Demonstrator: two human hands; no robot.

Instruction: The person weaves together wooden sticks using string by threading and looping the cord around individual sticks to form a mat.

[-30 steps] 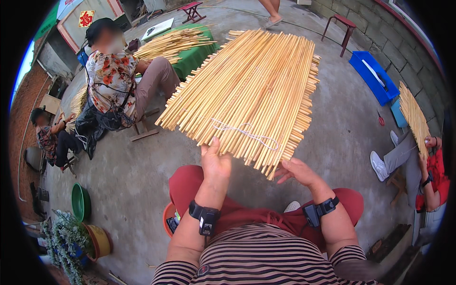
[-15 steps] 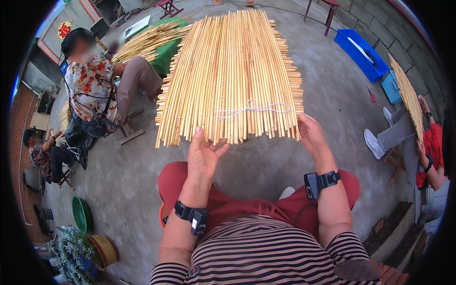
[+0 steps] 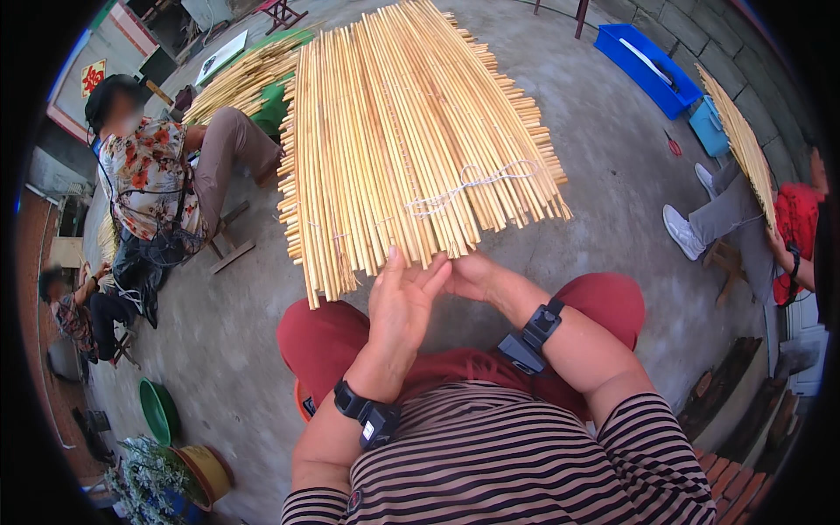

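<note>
Far to the left of both hands, a seated person in a floral top (image 3: 144,179) sat on a low stool, with a second bundle of pale sticks (image 3: 236,79) lying beyond them over a green surface. Below and left of the hands, a green basin (image 3: 157,409) and a yellow pot (image 3: 208,472) stood on the grey concrete floor (image 3: 219,350).

The left hand (image 3: 401,302) was raised palm-down with fingers extended and held close together, fingertips touching the near ends of the stick mat (image 3: 402,140). A black wrist device (image 3: 367,416) was strapped to that arm. It gripped nothing; it rested flat against the stick ends.

The stick mat spread directly above and ahead of both hands, fanning away from the person. It consisted of many thin, straight, pale yellow stalks, smooth and round, laid side by side. A white cord (image 3: 472,184) ran across them in a loose, wavy line, binding the row. The near ends were uneven, those on the left reaching lower than those on the right.

The right hand (image 3: 472,276) lay just beside the left, touching it, under the near edge of the mat. Whether its fingers pinched any stalk could not be determined, as the left hand and mat covered them.

Well to the right, a blue tray (image 3: 656,61) lay on the floor, and another person in red (image 3: 792,227) held a similar mat (image 3: 744,140).
</note>
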